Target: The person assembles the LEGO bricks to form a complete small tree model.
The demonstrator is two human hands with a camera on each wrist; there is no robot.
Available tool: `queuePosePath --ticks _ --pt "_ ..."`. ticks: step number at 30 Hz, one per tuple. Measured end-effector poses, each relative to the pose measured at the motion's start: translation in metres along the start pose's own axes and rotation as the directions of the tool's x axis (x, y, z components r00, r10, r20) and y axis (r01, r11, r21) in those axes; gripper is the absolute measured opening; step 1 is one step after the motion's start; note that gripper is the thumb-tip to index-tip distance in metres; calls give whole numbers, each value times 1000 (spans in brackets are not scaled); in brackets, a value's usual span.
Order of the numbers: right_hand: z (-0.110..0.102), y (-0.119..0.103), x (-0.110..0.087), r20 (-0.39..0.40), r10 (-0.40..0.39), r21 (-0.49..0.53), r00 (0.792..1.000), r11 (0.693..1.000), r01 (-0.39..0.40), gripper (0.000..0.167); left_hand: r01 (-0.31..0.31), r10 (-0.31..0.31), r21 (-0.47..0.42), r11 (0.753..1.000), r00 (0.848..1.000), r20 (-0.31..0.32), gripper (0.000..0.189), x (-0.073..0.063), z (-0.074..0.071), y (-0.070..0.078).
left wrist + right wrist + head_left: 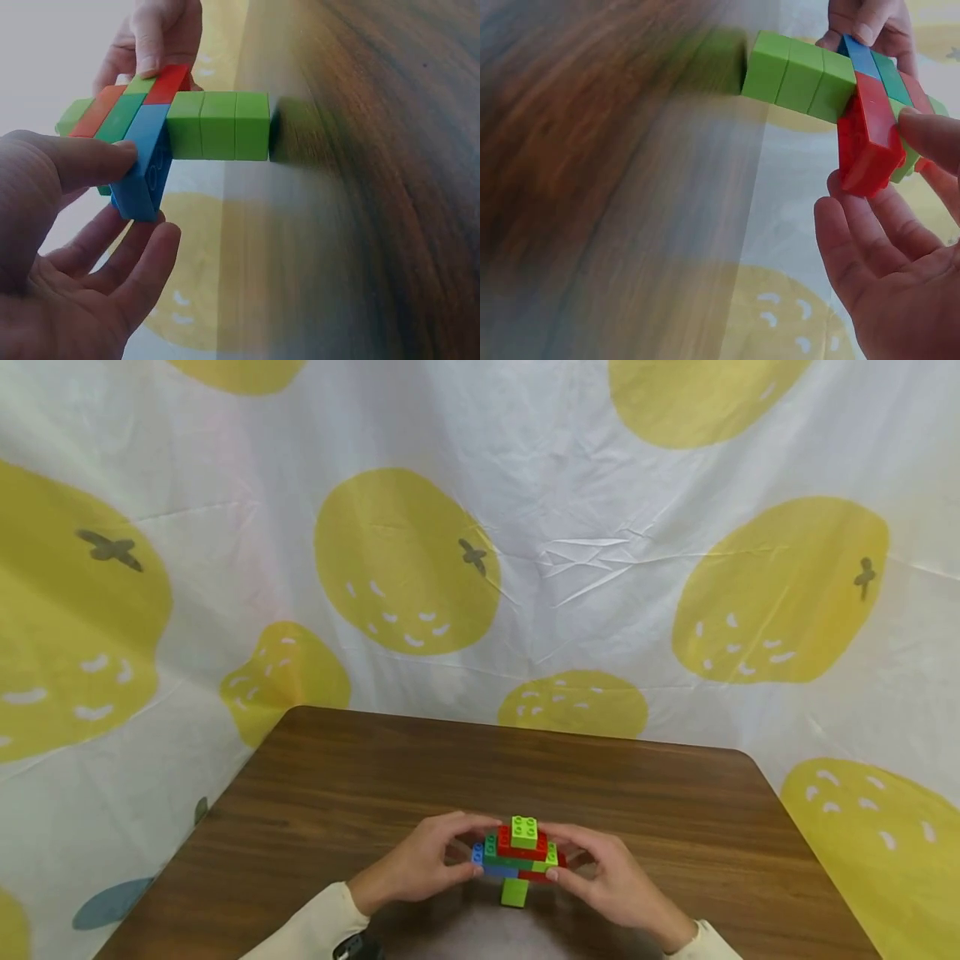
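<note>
A tree-shaped stack of toy building bricks (508, 863) stands upright between both hands. Its trunk is a column of three lime bricks (217, 126), with the lower end at or just above the tabletop. Over the trunk, a blue brick (144, 161) and a red brick (874, 124) form the widest layer, with dark green and lime, red, then lime (524, 832) above. The left hand (426, 862) pinches the blue end, thumb in front and fingers behind. At the other end, the right hand (611, 878) grips the red and lime bricks between thumb and fingers.
The brown wood-grain table (375, 760) has rounded far corners. Behind it and along its sides hangs a white cloth (555, 593) printed with yellow fruit. A dark watch-like band (358, 946) shows by the left sleeve.
</note>
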State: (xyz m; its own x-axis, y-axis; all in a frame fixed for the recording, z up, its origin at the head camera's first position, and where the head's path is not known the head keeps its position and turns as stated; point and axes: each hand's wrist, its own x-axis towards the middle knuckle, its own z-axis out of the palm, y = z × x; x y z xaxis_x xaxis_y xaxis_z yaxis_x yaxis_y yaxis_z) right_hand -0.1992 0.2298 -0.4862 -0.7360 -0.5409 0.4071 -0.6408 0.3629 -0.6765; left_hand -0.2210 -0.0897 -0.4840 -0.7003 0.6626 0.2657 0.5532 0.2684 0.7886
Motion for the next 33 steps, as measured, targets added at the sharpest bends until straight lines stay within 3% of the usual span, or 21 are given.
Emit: queuePosePath --ticks 7,16,23,33 --pt "2 1 7 21 71 61 997 996 -72 51 34 -34 -2 999 999 -41 60 -1 -1 -2" --pt "9 5 19 -10 151 109 989 983 -149 48 107 -108 -15 994 990 -91 56 4 -4 -2" --pt "11 16 30 -41 158 72 987 985 -155 46 129 -132 -37 991 987 -95 64 15 -4 -11" --pt "10 31 53 10 131 -39 991 991 -131 71 188 -181 66 980 979 -90 68 34 -14 -31"
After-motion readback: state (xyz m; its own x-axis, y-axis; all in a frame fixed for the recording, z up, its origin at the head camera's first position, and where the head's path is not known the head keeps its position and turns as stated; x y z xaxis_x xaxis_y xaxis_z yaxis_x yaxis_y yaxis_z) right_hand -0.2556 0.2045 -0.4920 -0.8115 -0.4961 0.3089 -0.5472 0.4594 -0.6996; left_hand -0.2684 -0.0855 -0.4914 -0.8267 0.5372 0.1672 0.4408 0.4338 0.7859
